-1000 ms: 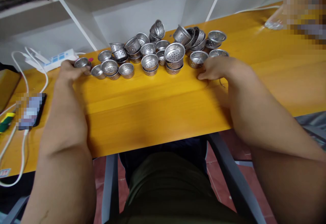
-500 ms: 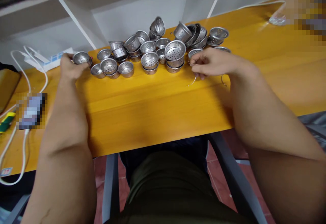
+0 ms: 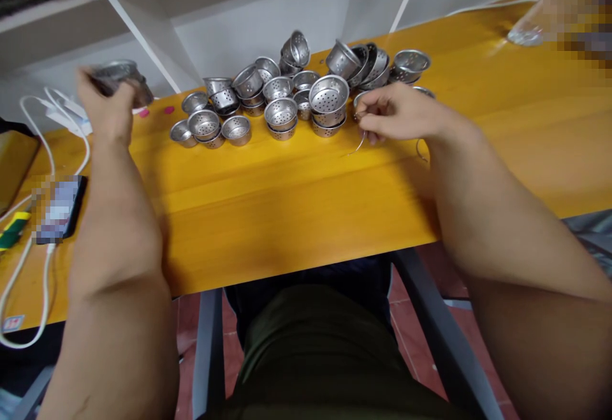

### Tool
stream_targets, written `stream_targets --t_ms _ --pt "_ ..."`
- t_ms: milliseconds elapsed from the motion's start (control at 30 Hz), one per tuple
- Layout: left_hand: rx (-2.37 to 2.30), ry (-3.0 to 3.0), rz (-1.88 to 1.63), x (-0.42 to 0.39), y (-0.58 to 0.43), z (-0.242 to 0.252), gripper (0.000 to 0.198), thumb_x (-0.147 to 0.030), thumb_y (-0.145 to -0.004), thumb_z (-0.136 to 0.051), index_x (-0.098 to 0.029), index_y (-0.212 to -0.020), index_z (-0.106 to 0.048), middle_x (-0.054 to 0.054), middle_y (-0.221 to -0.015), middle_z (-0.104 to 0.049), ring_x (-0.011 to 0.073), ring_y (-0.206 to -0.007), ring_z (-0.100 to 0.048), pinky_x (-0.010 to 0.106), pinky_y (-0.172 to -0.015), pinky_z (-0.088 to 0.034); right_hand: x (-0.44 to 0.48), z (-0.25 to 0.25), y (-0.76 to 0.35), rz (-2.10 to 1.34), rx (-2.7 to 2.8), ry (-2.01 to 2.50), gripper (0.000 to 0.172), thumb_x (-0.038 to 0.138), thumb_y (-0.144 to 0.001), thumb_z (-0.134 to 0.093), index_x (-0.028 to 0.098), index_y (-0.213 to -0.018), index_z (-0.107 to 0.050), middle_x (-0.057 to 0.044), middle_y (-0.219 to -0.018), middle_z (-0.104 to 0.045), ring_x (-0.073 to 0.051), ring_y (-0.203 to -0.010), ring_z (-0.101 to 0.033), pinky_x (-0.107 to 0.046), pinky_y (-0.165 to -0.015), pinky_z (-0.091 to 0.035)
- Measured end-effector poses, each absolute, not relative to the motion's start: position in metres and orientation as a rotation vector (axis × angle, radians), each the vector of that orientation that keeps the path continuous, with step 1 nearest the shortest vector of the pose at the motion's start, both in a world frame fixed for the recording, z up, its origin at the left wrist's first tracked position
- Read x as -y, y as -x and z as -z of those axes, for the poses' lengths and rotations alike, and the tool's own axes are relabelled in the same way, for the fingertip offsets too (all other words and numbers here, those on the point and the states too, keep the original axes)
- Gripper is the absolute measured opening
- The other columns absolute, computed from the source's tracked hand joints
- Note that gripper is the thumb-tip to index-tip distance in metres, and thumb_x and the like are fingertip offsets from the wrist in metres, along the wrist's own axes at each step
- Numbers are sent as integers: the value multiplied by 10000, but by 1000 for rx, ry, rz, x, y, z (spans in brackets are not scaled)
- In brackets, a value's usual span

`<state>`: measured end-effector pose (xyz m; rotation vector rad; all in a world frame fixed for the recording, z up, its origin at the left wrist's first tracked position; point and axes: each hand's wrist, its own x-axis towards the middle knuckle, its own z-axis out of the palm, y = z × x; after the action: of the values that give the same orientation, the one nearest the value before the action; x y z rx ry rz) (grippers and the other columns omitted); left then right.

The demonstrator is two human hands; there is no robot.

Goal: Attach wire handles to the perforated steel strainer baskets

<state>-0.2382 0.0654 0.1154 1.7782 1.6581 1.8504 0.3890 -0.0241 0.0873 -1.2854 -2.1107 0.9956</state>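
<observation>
My left hand (image 3: 106, 106), raised at the far left of the table, grips a metal strainer cup (image 3: 125, 71); motion smears both, and I cannot tell whether more than one cup is held. My right hand (image 3: 394, 113) is pinched on a thin curved wire (image 3: 359, 144), whose end hangs below the fingertips. Another bit of curved wire (image 3: 420, 150) shows by the right wrist. Between the hands stand several perforated metal cups, some stacked or tipped, among them a large stacked cup (image 3: 329, 96) and a small single cup (image 3: 236, 130).
Two small pink pieces (image 3: 169, 110) lie on the yellow table (image 3: 287, 190) behind the left forearm. A phone (image 3: 62, 210) with white cables (image 3: 46, 292) rests at left. A grey partition (image 3: 268, 12) stands behind the cups; a clear plastic item (image 3: 524, 31) lies far right.
My left hand has lifted the metal strainer cup up and to the left, uncovering the pink pieces on the table. My right hand has hardly moved.
</observation>
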Motion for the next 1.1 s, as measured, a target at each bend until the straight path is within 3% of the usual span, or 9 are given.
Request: stream_targets --t_ms 100,167,233,267,333,500,733,933,1100 --pt "-1318 -1730 -2090 -102 247 -130 1485 -1230 -145 -980 -350 -1289 -627 14 -1268 -879 411 -1365 -799 848 -1426 -676 25 -88 -387 -1009 2062 1212 370 147 -1097 -914 266 -837 -680 -14 -701 -792 -194 -604 -743 -341 -596 -581" --pt "-1025 -1963 -1874 -92 202 -132 1445 -1179 -297 -1105 -406 -1443 -682 -10 -1445 -908 415 -1450 -826 769 -1400 -709 26 -87 -387 -1029 2024 1156 412 317 -1112 -992 276 -852 -675 -11 -685 -775 -195 -579 -722 -345 -565 -575" --pt "-825 -2104 -1427 -60 132 -125 1280 -1012 -448 -1240 -464 -1487 -731 -13 -1474 -927 437 -1344 -902 790 -1253 -781 25 -85 -387 -1029 2001 1103 462 439 -1102 -1037 288 -877 -663 3 -662 -747 -185 -551 -682 -343 -535 -538" --pt "-774 -2139 -1267 -41 97 -117 1165 -987 -571 -1228 -422 -1477 -761 24 -1570 -906 461 -1392 -908 807 -1292 -762 24 -84 -387 -1021 2000 1084 466 463 -1093 -1049 293 -893 -664 14 -649 -728 -177 -542 -658 -337 -522 -510" --pt "-756 -2225 -1057 -12 38 -96 1174 -1001 -617 -1208 -319 -1463 -765 127 -1579 -881 540 -1561 -850 824 -1383 -692 21 -80 -388 -996 2015 1064 431 460 -1078 -1059 298 -929 -689 33 -637 -692 -163 -539 -618 -326 -510 -459" --pt "-902 -2122 -1176 -17 11 -45 1222 -1116 -625 -1116 -311 -1444 -700 126 -1390 -883 529 -1571 -837 755 -1313 -722 14 -73 -389 -948 2068 1039 329 364 -1030 -1052 293 -994 -733 52 -688 -667 -140 -579 -535 -320 -530 -392" --pt "-1074 -2187 -1181 -44 56 -60 1008 -1148 -955 -832 -422 -1603 -570 -1 -1419 -916 314 -1662 -733 747 -1503 -572 13 -72 -386 -893 2122 1067 321 347 -1017 -1026 289 -983 -711 33 -741 -675 -165 -644 -528 -360 -588 -391" --pt "-1323 -2170 -1216 -51 66 -53 1197 -1336 -882 -617 -366 -1575 -516 16 -1406 -854 325 -1707 -679 745 -1491 -541 23 -80 -381 -972 2096 1165 312 341 -1063 -1003 312 -998 -699 45 -732 -665 -177 -674 -522 -366 -619 -406" --pt "-1396 -2215 -1196 -48 69 -50 1060 -1234 -968 -689 -318 -1487 -571 60 -1425 -848 351 -1650 -711 672 -1406 -585 25 -81 -382 -989 2100 1169 329 345 -1039 -1032 314 -1000 -707 48 -746 -673 -175 -672 -543 -364 -619 -423"
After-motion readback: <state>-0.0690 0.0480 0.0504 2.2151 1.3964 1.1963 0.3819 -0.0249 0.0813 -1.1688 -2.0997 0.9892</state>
